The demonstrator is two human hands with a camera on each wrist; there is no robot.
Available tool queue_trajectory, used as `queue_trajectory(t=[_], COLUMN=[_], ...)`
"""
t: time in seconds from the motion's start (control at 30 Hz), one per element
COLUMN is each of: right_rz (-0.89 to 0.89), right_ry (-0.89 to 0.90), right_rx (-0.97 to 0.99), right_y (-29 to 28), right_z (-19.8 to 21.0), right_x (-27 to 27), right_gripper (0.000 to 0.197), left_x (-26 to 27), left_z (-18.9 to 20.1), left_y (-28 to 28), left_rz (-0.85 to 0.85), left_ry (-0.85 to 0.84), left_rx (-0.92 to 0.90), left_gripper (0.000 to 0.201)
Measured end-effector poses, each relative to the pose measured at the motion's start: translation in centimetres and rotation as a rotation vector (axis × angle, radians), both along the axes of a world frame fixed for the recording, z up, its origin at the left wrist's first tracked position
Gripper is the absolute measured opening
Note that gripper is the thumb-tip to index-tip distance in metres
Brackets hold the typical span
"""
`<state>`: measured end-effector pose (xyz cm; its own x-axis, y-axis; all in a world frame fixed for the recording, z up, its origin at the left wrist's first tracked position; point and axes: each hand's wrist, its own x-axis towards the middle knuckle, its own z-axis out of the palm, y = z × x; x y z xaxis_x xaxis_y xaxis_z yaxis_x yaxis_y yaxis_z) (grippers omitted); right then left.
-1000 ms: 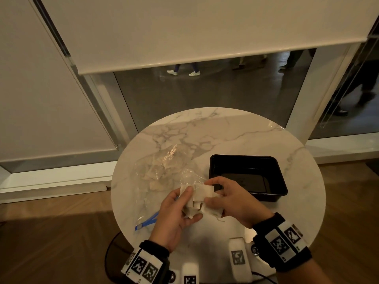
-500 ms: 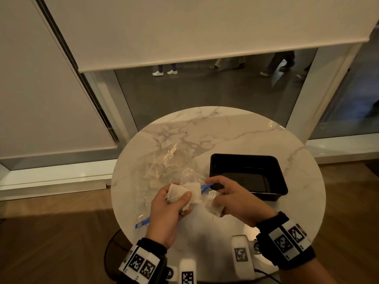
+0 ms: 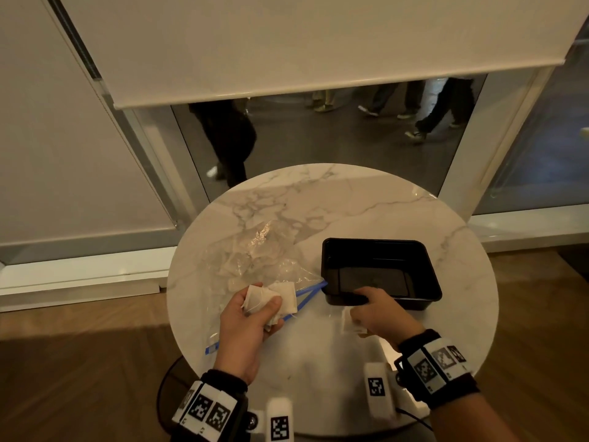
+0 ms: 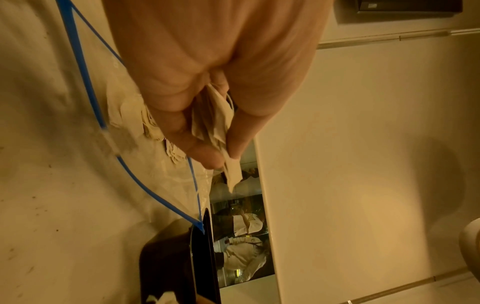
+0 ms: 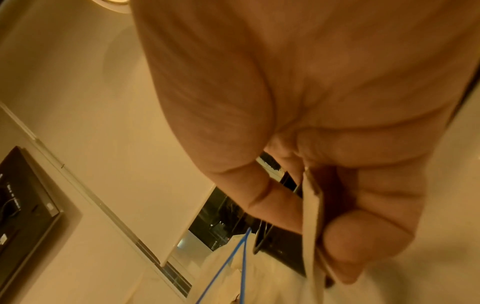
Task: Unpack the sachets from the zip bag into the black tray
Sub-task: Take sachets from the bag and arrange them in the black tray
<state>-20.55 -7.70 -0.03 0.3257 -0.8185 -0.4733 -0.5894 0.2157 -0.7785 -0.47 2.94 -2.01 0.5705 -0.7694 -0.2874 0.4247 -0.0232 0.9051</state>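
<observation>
A clear zip bag (image 3: 255,260) with a blue zip strip (image 3: 310,293) lies open on the round marble table (image 3: 350,202), several white sachets still inside it. My left hand (image 3: 251,309) grips a bunch of white sachets (image 3: 275,299) just above the bag's mouth; in the left wrist view the sachets (image 4: 215,123) sit between thumb and fingers. My right hand (image 3: 369,311) pinches one white sachet (image 3: 349,322) at the near left corner of the black tray (image 3: 427,272). In the right wrist view that sachet (image 5: 313,216) stands edge-on between thumb and fingers.
White tag-marked blocks (image 3: 376,386) and a cable stand at the table's near edge. Behind the table are a window with a lowered blind (image 3: 287,43) and people's legs passing outside. Wooden floor surrounds the table.
My hands have drawn apart. The left kept the bunch of sachets over the bag, and the right carried one sachet rightward to the tray's near corner.
</observation>
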Motion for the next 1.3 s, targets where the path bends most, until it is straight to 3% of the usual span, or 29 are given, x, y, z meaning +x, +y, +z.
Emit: queue_trajectory(t=[0.17, 0.3, 0.43, 0.63, 0.8, 1.03, 1.2, 1.3], right_rz=[0.083, 0.14, 0.209, 0.014, -0.022, 0.085, 0.024, 0.016], right_ry=[0.083, 0.114, 0.12, -0.107, -0.037, 0.081, -0.016, 0.04], right_rx=[0.008, 0.074, 0.003, -0.149, -0.392, -0.353, -0.301, -0.344], right_y=[0.0, 0.4, 0.3, -2.3, -3.4, -2.7, -4.0, -5.3], right_z=[0.5, 1.8, 3.0, 3.4, 0.6, -0.5, 0.6, 1.4], right_x=[-0.7, -1.1, -1.8, -3.4, -4.0, -4.4, -3.5, -2.4], right_gripper=[0.023, 0.029, 0.04, 0.031, 0.016, 0.011, 0.012, 0.011], left_x=[0.4, 0.0, -0.5, -1.4, -2.8, -5.4, -5.6, -5.9], left_z=[0.2, 0.3, 0.2, 0.0, 0.1, -0.1, 0.0, 0.1], left_y=[0.3, 0.3, 0.2, 0.1, -0.2, -0.9, -1.7, -2.2], left_rz=[0.014, -0.021, -0.07, -0.195, -0.445, -0.594, -0.668, -0.714], left_ry=[-0.008, -0.018, -0.051, -0.148, -0.31, -0.717, -0.826, -0.934], left_rx=[-0.003, 0.006, 0.032, 0.09, 0.17, 0.254, 0.275, 0.269], left_gripper=[0.036, 0.034, 0.037, 0.035, 0.029, 0.052, 0.063, 0.064])
